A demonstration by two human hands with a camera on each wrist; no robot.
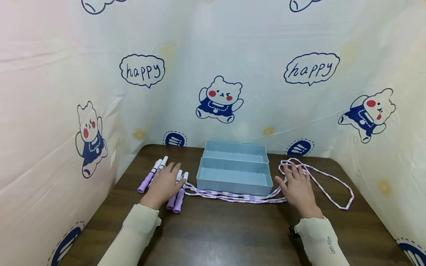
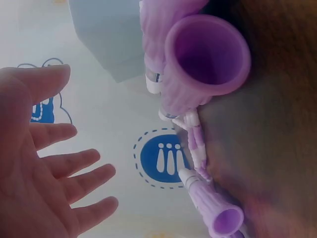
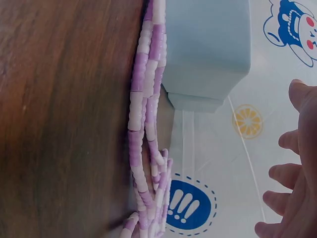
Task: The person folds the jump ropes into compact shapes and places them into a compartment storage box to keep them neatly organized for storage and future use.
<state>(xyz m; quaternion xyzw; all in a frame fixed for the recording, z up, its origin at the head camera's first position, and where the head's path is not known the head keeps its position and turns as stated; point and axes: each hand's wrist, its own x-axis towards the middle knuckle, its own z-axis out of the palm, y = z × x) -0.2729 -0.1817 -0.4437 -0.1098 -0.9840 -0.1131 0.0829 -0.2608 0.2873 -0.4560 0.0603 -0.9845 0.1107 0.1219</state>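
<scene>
Beaded jump ropes in purple and white lie on the table, their strands (image 1: 229, 196) running along the front of a pale blue box (image 1: 234, 186). My left hand (image 1: 164, 186), fingers spread, is held above their purple-and-white handles, partly covering them. One pair of handles (image 1: 145, 183) lies left of that hand; another pair (image 1: 179, 201) is to its right. In the left wrist view a handle (image 2: 153, 29) is beside the palm, and nothing is in the fingers. Over the looped right end of the ropes, my right hand (image 1: 297, 190) hovers with fingers apart, holding nothing.
The box is open, with a second shallow blue section (image 1: 234, 152) right behind it. A rope loop (image 1: 347, 203) stretches toward the right side of the brown table (image 1: 233, 236). A printed cloth (image 1: 259, 44) hangs close around the back and sides.
</scene>
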